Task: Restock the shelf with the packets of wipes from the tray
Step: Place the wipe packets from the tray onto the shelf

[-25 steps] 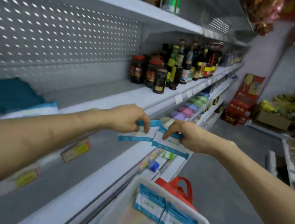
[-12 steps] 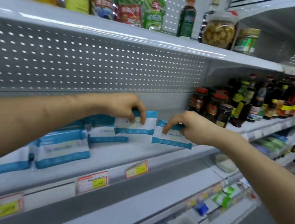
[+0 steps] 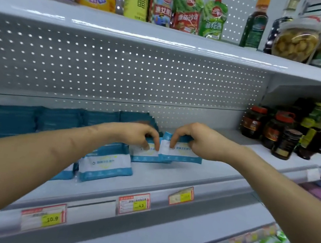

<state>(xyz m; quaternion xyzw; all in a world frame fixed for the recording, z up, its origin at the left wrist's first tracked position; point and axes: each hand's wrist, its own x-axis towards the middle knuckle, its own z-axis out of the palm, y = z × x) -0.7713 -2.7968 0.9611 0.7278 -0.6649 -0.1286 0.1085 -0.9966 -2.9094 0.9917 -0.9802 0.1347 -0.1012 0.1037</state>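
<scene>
While each hand pinches one packet of wipes by its top edge, the left packet hangs just under the left hand and the right packet under the right hand, side by side and touching. Their long axes run along the shelf, its bare board directly beneath; whether they rest on it I cannot tell. A shelved packet stands just left of the left hand, so that hand's packet likely sets down against it, the other alongside
</scene>
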